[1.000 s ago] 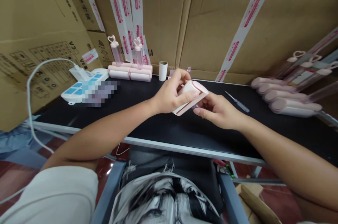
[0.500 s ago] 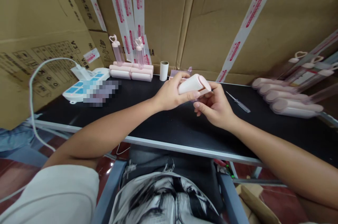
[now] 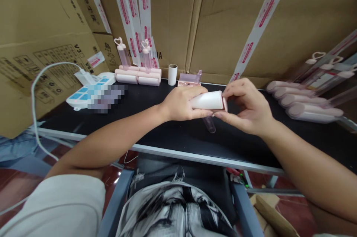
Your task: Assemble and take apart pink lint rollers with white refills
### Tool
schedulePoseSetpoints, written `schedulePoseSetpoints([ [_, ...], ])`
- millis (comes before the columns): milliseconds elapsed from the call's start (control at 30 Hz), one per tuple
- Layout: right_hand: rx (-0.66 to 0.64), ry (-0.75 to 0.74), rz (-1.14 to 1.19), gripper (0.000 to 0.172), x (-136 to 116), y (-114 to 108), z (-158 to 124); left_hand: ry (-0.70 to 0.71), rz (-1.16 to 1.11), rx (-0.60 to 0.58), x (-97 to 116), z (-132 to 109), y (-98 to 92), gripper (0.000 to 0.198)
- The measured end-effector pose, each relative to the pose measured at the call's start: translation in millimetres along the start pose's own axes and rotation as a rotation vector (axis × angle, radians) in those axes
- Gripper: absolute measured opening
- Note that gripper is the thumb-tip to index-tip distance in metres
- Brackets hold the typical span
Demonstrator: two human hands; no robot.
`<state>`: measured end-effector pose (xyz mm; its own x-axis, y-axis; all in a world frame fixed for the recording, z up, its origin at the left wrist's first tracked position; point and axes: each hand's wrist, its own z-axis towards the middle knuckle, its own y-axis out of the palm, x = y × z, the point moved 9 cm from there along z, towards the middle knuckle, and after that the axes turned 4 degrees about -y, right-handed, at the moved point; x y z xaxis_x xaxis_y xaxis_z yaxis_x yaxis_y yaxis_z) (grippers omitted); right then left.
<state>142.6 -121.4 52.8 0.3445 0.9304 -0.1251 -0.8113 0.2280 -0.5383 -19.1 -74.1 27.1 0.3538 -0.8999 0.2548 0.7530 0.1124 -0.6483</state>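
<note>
I hold a pale pink lint roller (image 3: pixel 209 101) level above the black table (image 3: pixel 178 138). My left hand (image 3: pixel 181 103) is wrapped round its left part. The fingers of my right hand (image 3: pixel 245 108) are closed on its right end cap. A clear tube-like handle (image 3: pixel 209 124) hangs down from the roller between my hands.
Finished pink rollers (image 3: pixel 302 103) lie in a row at the right. More rollers (image 3: pixel 138 75) stand at the back left beside a white paper core (image 3: pixel 172 74), a small pink box (image 3: pixel 189 78) and a power strip (image 3: pixel 83 93) with a white cable. Cardboard boxes wall in the table.
The roller has turned from tilted to level. My right hand moved up from under it onto its right end and now covers the thin tool on the table.
</note>
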Motion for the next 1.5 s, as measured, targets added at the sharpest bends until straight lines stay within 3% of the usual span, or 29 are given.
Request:
schedulePoseSetpoints([
  [167, -0.120, -0.033, -0.029, 0.037, -13, -3, 8, 0.047, 0.029, -0.067, 10, 1, 8.6, 0.058],
  [367, -0.170, 0.063, 0.054, 0.046, -14, -3, 9, 0.103, 0.048, -0.104, 20, 1, 10.8, 0.054],
  [700, -0.133, 0.173, 0.236, 0.047, 4, -2, 1, 0.127, -0.055, -0.050, 16, 7, 10.7, 0.054],
  [1133, -0.076, 0.138, 0.302, 0.041, 7, 1, 0, 0.149, -0.120, 0.199, 9, -9, 12.9, 0.062],
  [1300, -0.020, 0.075, 0.210, 0.032, 5, 1, 0, 0.142, -0.168, 0.251, 6, -15, 13.4, 0.060],
  [1500, 0.131, -0.028, -0.048, 0.028, -2, 5, -6, 0.008, -0.186, 0.160, -12, -15, 26.4, 0.064],
])
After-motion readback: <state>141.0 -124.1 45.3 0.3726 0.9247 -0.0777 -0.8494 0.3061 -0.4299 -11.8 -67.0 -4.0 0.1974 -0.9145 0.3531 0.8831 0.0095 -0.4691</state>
